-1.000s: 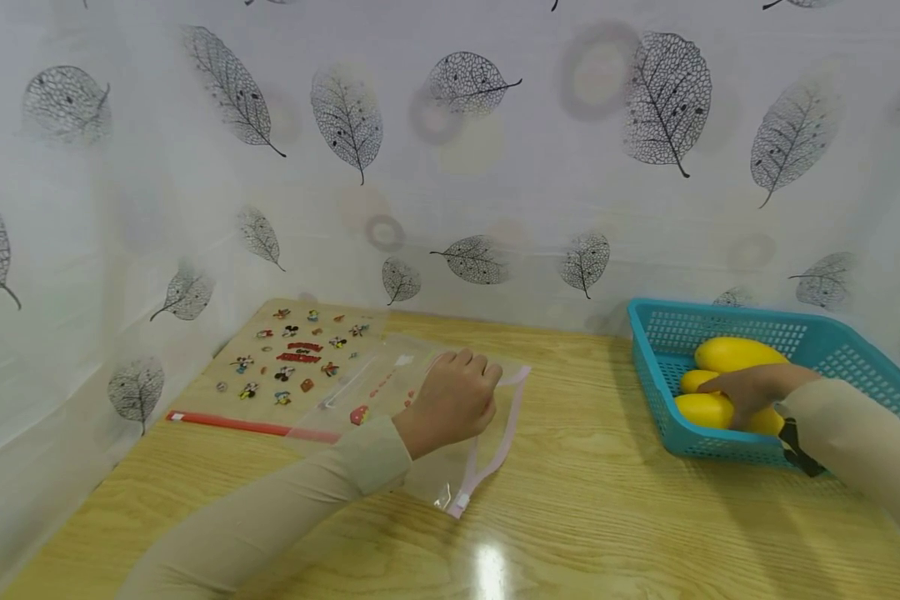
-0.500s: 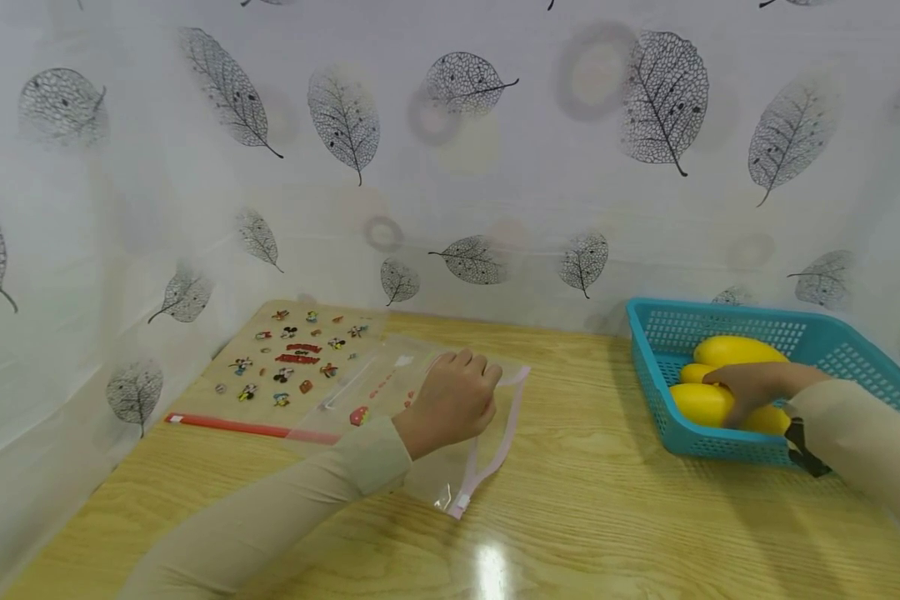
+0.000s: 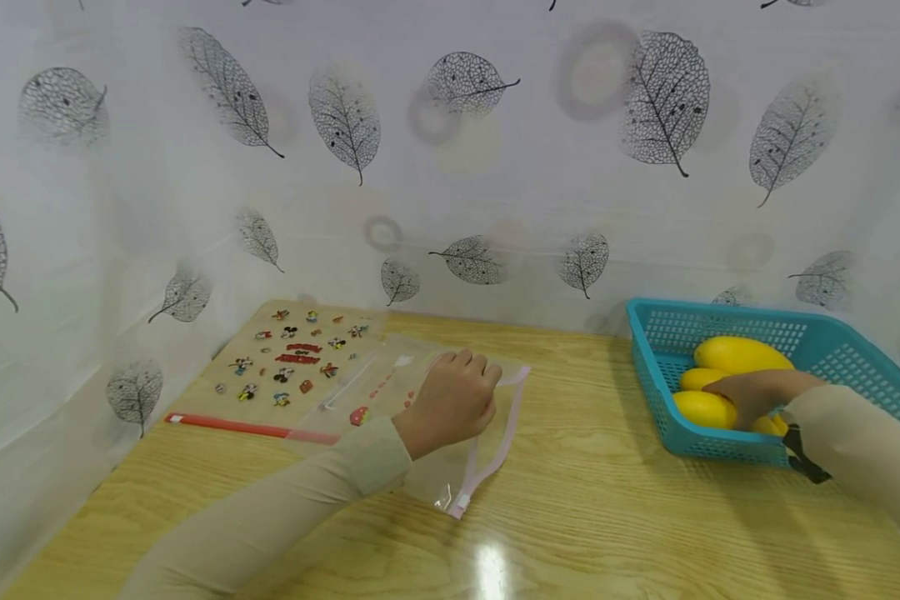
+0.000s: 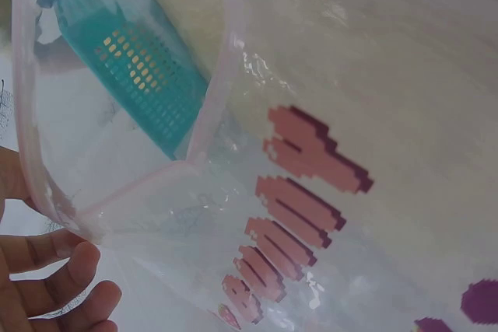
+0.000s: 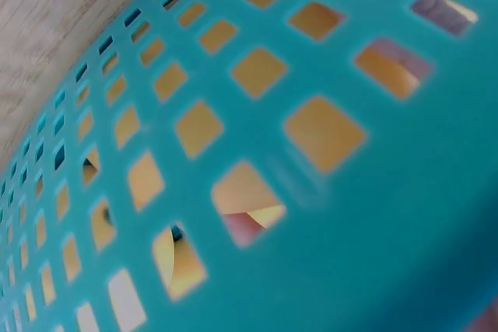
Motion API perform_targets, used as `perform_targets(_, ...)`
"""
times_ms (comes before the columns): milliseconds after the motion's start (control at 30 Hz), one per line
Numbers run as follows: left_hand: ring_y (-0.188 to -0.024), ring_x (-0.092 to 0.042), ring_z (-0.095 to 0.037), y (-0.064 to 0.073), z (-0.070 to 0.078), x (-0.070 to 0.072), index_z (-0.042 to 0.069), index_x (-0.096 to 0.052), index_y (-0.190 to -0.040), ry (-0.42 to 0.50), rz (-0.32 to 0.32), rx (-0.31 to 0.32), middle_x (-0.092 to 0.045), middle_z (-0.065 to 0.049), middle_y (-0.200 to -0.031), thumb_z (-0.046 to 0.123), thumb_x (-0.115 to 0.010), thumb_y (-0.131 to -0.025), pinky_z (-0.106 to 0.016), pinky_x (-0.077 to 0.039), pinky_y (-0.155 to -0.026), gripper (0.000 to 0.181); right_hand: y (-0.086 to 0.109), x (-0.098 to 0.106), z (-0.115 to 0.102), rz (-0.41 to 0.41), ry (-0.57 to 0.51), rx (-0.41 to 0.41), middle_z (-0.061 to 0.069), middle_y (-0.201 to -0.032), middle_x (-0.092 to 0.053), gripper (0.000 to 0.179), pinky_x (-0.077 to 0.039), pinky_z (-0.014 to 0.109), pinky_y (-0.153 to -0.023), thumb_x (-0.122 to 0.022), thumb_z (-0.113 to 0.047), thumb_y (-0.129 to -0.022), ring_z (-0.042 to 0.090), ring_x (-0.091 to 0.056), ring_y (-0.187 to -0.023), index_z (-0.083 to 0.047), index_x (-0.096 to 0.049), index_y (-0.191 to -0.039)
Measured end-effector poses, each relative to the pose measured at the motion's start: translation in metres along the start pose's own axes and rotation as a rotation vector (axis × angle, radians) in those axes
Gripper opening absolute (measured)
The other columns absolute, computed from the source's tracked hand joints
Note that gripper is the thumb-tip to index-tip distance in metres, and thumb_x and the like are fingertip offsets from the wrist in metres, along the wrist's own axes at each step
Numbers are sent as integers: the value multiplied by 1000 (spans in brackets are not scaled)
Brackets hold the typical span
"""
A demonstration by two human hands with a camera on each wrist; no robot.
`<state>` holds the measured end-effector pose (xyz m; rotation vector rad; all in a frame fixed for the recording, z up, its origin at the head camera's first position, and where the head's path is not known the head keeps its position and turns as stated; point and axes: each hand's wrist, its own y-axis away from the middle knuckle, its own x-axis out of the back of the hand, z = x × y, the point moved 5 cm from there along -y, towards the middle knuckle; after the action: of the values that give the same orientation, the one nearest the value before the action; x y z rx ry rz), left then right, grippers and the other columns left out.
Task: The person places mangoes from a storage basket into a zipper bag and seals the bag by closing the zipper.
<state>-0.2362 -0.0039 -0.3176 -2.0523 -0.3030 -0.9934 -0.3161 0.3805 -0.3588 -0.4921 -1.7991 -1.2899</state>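
Observation:
My left hand (image 3: 453,400) pinches the open mouth of a clear zip bag (image 3: 438,492) with a pink zip edge. In the left wrist view, curled fingers (image 4: 82,266) hold that rim, and the bag (image 4: 334,262) shows pink lettering. Over at the right, my right hand (image 3: 765,392) reaches down into a blue basket (image 3: 648,375). Its fingers curl over a yellow mango (image 3: 771,425) at the front wall; the fingertips are hidden. Another mango (image 3: 703,410) lies just left of the hand. The right wrist view is mostly filled by the basket's perforated wall (image 5: 311,192).
Further yellow mangoes (image 3: 738,356) lie in the back of the basket. A second clear bag (image 3: 270,383), with cartoon prints and a red zip (image 3: 247,427), lies flat at the left, partly under the pink-edged bag. A leaf-print curtain (image 3: 525,183) hangs behind the wooden table (image 3: 585,517).
Inside the basket, my right hand has shifted slightly over the front mangoes, which have moved a little and are more covered. My left hand and the bag stay put.

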Motion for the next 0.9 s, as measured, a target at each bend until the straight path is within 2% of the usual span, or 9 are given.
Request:
perform_targets(133,-58,-50,-12,0,0,0,15,-55,-73,2,0,0,-53,3,-63,21,-61,-75,-24,-38,-50,9,0,-1,-1,-50,-58,2,2,-92,-46,55,-35,34,-69,-68,-9,-74,21,-41,-83,-3,-49,-125)
perform_targets(233,-58,-50,-12,1,0,0,15,-55,-73,1,0,-1,-53,3,-64,21,-60,-75,-24,-39,-50,9,0,-1,-1,-103,-119,2,8,-102,-46,71,-34,36,-72,-65,-4,-71,26,-40,-89,3,-38,-136)
perform_targets(367,-57,-50,-12,1,0,1,15,-54,-72,-2,4,-3,-53,3,-63,22,-60,-75,-24,-38,-50,10,1,0,0,-153,-151,-6,17,-114,-44,77,-35,39,-75,-61,-5,-71,33,-38,-95,6,-30,-140)
perform_targets(433,-57,-49,-12,1,0,0,15,-53,-72,-5,9,-3,-52,3,-63,22,-60,-75,-24,-38,-50,10,2,1,1,-174,-166,-12,20,-115,-43,77,-37,40,-75,-60,-6,-71,34,-38,-96,7,-29,-140)
perform_targets(533,-57,-49,-12,1,0,0,15,-53,-71,-10,14,-4,-52,3,-62,22,-61,-74,-23,-37,-50,10,2,1,0,-205,-227,-26,23,-115,-42,79,-39,38,-72,-58,-4,-71,32,-40,-92,9,-24,-141)
perform_targets(600,-56,-49,-12,1,0,0,15,-53,-71,-12,14,-5,-52,3,-62,22,-61,-74,-23,-37,-49,11,2,1,0,-213,-268,-31,30,-119,-41,80,-39,35,-67,-57,-2,-71,26,-43,-85,11,-22,-141)
perform_targets(733,-56,-49,-12,1,1,0,15,-53,-71,-11,10,-7,-52,3,-62,22,-61,-74,-23,-37,-50,11,1,0,-2,-201,-294,-13,40,-126,-38,78,-38,32,-60,-59,0,-69,19,-44,-77,15,-25,-138)
perform_targets(800,-56,-49,-12,1,1,0,15,-53,-71,-12,9,-9,-52,3,-62,22,-61,-74,-23,-37,-50,11,1,0,-2,-192,-269,-5,36,-123,-43,76,-39,31,-61,-60,-1,-69,19,-44,-79,15,-28,-137)
perform_targets(900,-57,-49,-11,0,1,0,15,-53,-71,-16,6,-9,-53,3,-63,22,-61,-75,-23,-38,-50,11,0,0,1,-173,-208,-5,22,-114,-49,73,-38,34,-67,-62,-4,-70,22,-42,-85,12,-33,-136)
